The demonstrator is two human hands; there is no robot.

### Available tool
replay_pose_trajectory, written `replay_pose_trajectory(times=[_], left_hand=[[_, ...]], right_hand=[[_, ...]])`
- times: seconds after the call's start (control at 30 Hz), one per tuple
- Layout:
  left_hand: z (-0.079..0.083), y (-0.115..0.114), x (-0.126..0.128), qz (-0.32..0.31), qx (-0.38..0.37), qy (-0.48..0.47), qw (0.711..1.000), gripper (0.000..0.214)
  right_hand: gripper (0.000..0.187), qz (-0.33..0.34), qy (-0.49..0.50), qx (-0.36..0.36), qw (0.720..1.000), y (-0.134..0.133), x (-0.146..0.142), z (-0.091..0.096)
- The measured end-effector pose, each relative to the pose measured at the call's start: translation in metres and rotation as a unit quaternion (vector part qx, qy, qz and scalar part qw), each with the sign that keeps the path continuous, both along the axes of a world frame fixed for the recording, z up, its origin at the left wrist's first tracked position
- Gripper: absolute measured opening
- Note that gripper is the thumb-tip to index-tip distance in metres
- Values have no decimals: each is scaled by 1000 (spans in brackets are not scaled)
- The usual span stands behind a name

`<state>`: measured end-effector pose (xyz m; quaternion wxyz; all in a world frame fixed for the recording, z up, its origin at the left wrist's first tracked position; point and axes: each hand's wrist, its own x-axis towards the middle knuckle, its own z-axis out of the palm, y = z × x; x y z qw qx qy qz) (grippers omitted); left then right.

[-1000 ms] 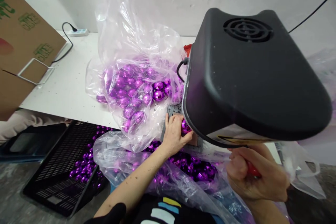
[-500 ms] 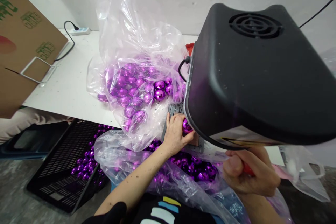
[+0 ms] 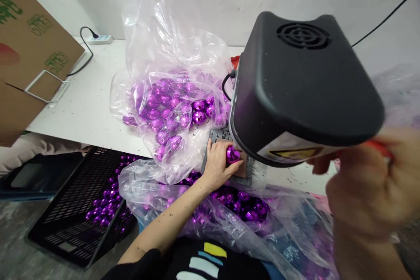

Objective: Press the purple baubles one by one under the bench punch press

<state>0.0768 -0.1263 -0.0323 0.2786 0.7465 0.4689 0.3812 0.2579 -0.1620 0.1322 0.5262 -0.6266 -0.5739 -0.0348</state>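
My left hand (image 3: 218, 164) is closed around a shiny purple faceted ball (image 3: 233, 154), holding it against a brown pad on a grey metal base plate (image 3: 244, 179). Directly beside and above the ball is the black housing (image 3: 305, 83) of a machine, with a vent on top and a warning label on its side. A red handle (image 3: 382, 148) juts out at the housing's right end. My right hand (image 3: 370, 183), blurred, has its fingers wrapped round that handle. The housing hides part of the base and whatever is beneath it.
Clear plastic bags of purple balls lie behind the base (image 3: 157, 105) and along the near table edge (image 3: 243, 208). A black crate (image 3: 78, 210) with purple balls stands lower left. On the left are a cardboard box (image 3: 36, 52) and a power strip (image 3: 100, 40).
My right hand has moved right and slightly up with the red handle. The black housing has shifted and looks smaller, leaving more of the ball visible. My left hand stays on the ball.
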Motion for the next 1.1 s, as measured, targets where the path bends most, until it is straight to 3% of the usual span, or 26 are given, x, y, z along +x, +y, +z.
replay_pose_trajectory(times=[0.1,0.23,0.3,0.37,0.43,0.5,0.53,0.6,0.63,0.7,0.8,0.9,1.0,1.1], left_hand=[[-4,-31,-17,-41,50,0,998,51],[-31,-81,-38,-214,62,108,969,61],[-39,-95,-42,-232,35,194,953,72],[-32,-96,-42,-217,11,240,946,80],[-12,-82,-42,-216,10,228,949,62],[15,-51,-44,-202,30,187,961,28],[27,-29,-45,-169,41,166,971,22],[43,23,-49,-35,77,162,983,24],[46,50,-51,37,77,185,979,19],[43,97,-54,117,53,266,955,15],[28,134,-54,115,40,356,926,24],[22,129,-56,86,55,325,940,28],[32,96,-64,81,74,146,983,39],[48,53,-74,54,58,-26,997,47]], right_hand=[[30,43,79,53,995,26,-4,17],[26,73,113,59,989,36,-4,16],[26,64,114,64,989,34,-4,14],[27,56,114,54,990,31,-3,14],[29,54,112,37,992,30,-2,15],[31,56,111,28,992,31,-1,16],[32,56,110,28,992,32,-1,16],[33,56,111,26,992,33,-1,15],[34,55,113,22,992,34,-1,15],[37,54,122,7,991,34,-2,16],[39,58,131,-16,990,33,-3,19],[39,73,129,-22,989,34,-1,21],[40,76,122,-13,990,36,0,20],[39,81,121,-1,989,40,1,19]])
